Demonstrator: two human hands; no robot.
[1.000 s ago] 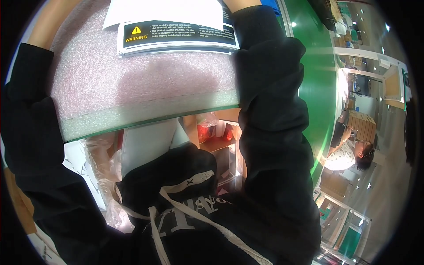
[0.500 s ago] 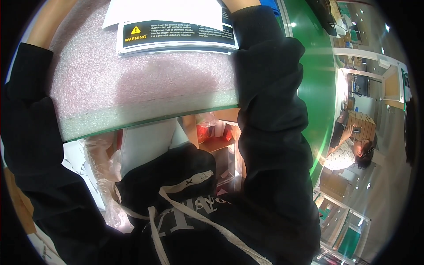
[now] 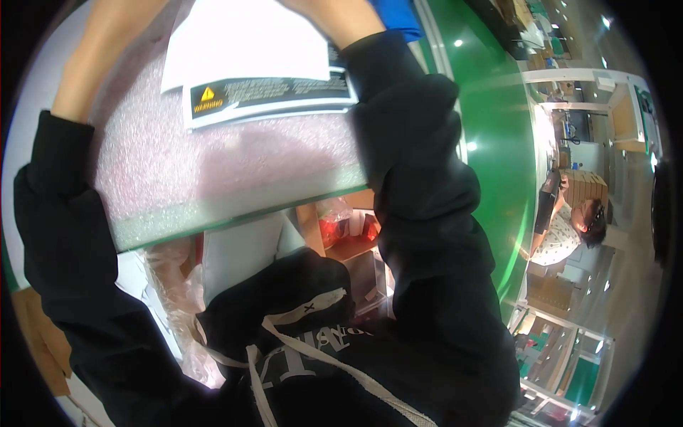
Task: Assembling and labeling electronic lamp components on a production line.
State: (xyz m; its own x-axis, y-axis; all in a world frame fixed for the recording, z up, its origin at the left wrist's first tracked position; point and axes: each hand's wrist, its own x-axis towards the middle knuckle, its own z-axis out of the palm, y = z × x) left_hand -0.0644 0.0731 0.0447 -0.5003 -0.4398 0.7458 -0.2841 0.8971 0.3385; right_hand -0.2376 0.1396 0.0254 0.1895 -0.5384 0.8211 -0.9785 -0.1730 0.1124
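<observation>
My left hand point(image 3: 139, 10) reaches to the upper edge beside the pinkish foam sheet; its fingers are cut off by the frame. My right hand point(image 3: 313, 7) is at the top edge by a blank white sheet point(image 3: 249, 43), and its fingers are out of sight too. Whether either hand grips anything does not show. Beneath the blank sheet lies a stack of printed labels point(image 3: 270, 96), black with a yellow warning triangle. Both rest on the foam-covered tabletop point(image 3: 171, 167).
Under the table's front edge stand a cardboard box point(image 3: 348, 249) with red items and crumpled clear plastic point(image 3: 174, 274). A blue object point(image 3: 398, 18) lies beyond my right wrist. To the right runs a long green surface point(image 3: 498, 142), with another person point(image 3: 569, 228) at work past it.
The blank sheet, the labels and the table edge sit lower in the view. My right forearm has shifted left with the blank sheet, and my left forearm shows more.
</observation>
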